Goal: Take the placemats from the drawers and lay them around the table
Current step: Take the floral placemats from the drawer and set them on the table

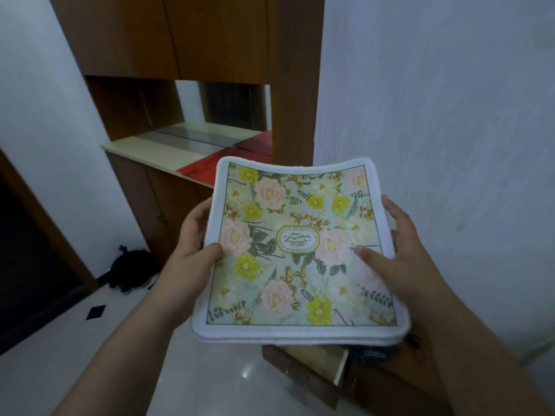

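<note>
A stack of floral placemats (297, 253) with white borders and a "GARDEN" label in the middle is held up in front of me, over the floor. My left hand (195, 238) grips the stack's left edge, thumb on top and fingers underneath. My right hand (399, 250) grips the right edge the same way, thumb pressed on the printed face. Below the stack a wooden drawer (312, 367) stands pulled open; what lies inside is mostly hidden by the mats.
A tall wooden cabinet (192, 37) with a mirror-backed niche stands ahead, red folders (204, 168) on its counter. A black bag (132, 270) lies on the white tiled floor at the left, near a dark doorway. A white wall runs along the right.
</note>
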A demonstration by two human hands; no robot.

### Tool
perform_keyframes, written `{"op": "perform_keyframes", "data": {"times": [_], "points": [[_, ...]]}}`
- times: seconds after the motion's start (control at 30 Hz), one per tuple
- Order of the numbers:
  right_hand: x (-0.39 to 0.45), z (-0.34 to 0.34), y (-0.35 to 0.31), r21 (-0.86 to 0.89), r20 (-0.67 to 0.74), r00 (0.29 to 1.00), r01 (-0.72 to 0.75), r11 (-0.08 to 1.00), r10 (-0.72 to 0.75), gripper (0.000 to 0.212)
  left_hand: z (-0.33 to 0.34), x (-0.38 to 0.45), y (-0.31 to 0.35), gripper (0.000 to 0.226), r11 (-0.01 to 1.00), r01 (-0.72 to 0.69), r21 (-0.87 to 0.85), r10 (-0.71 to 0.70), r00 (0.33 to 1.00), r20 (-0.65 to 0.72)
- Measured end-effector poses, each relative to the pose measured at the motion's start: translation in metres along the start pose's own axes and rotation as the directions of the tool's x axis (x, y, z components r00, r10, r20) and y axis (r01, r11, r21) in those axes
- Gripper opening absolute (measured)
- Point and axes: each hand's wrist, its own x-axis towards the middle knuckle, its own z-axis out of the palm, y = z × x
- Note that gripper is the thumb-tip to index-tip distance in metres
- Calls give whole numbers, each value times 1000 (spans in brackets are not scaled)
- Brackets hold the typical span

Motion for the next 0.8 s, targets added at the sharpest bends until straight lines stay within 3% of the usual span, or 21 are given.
{"op": "perform_keyframes", "data": {"times": [0.13,0.27,0.37,0.53,0.8], "points": [[7,20,-5,54,103,994,24,998,-30,75,-18,-13,5,67,998,33,52,-28,996,-79],[14,56,-4,28,218,975,43,999,-48,77,-43,-31,-2,83,989,43,143,-25,992,-125],[14,92,-13,-78,322,942,121,990,-89,86,-69,-46,-4,53,971,80,225,-30,976,-214],[10,170,-40,-246,468,874,273,930,-133,61,-132,-81,-8,44,918,130,376,31,919,-393],[-35,318,-89,-153,680,700,426,892,-217,56,-250,-180,-6,49,883,248,398,65,775,-628]]}}
